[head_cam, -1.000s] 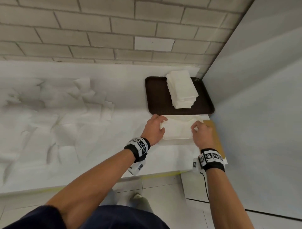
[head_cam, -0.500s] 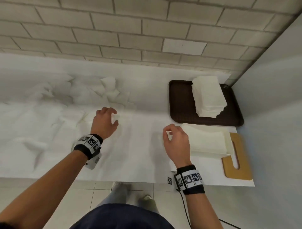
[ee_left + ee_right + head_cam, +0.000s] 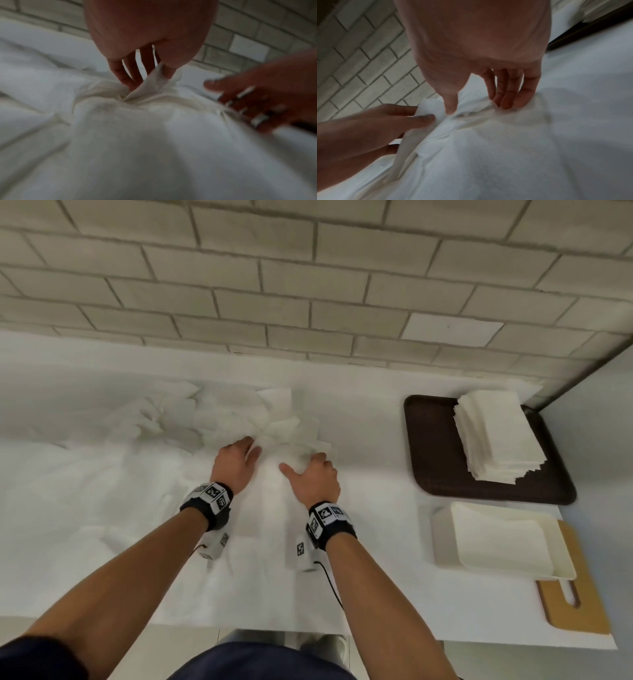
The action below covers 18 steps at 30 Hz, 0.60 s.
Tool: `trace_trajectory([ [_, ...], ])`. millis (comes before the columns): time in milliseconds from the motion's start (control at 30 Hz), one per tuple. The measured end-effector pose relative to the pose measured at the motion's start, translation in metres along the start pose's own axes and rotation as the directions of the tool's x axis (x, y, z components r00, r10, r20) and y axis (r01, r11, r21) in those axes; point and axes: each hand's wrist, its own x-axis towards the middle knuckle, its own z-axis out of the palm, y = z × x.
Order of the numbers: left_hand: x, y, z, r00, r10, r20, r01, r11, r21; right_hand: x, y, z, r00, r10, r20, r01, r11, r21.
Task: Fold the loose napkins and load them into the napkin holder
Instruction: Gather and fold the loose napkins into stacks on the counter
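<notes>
A heap of loose white napkins (image 3: 226,419) lies on the white counter against the brick wall. Both hands are at its near right edge. My left hand (image 3: 251,448) pinches a raised corner of one napkin (image 3: 147,85) between thumb and fingers. My right hand (image 3: 301,463) sits just to the right, its thumb and curled fingertips (image 3: 510,101) gripping a bunched fold of the same napkin (image 3: 471,112). The cream napkin holder (image 3: 442,535) lies flat on a wooden base (image 3: 579,611) at the right, with napkins inside.
A dark brown tray (image 3: 428,460) at the back right carries a tall stack of folded napkins (image 3: 496,436). More loose napkins spread over the counter to the left. A grey wall closes the right side. The counter's front edge runs close below my wrists.
Both hands left the napkin holder and moved left to the loose heap. The left hand went first, the right followed, and both now grip a napkin.
</notes>
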Motion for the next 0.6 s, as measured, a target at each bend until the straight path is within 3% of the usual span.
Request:
trace_trajectory([
  [67,0.002,0.002,-0.014,0.997,-0.062,-0.042,0.055,0.986,-0.155,0.010,-0.003,0.012,0.998,0.052,0.027,-0.053,0.998,0.039],
  [133,0.002,0.008,-0.037,0.991,-0.096,-0.095,0.068,0.961,-0.267,0.017,-0.002,0.016,0.998,0.048,0.034,-0.054,0.977,0.208],
  [233,0.003,0.015,-0.075,0.981,-0.069,-0.183,-0.023,0.889,-0.458,0.011,-0.004,-0.001,0.983,-0.122,-0.139,0.161,0.937,0.309],
  [367,0.005,0.018,-0.115,0.957,-0.138,-0.254,-0.055,0.775,-0.629,-0.008,-0.007,-0.047,0.820,-0.450,-0.353,0.492,0.870,0.035],
  [467,0.009,0.022,-0.129,0.958,-0.125,-0.258,-0.073,0.763,-0.642,-0.017,-0.011,-0.084,0.729,-0.605,-0.321,0.590,0.793,-0.152],
  [600,0.011,0.032,-0.132,0.976,-0.010,-0.219,-0.126,0.792,-0.597,-0.048,-0.034,-0.132,0.655,-0.721,-0.226,0.734,0.678,-0.038],
])
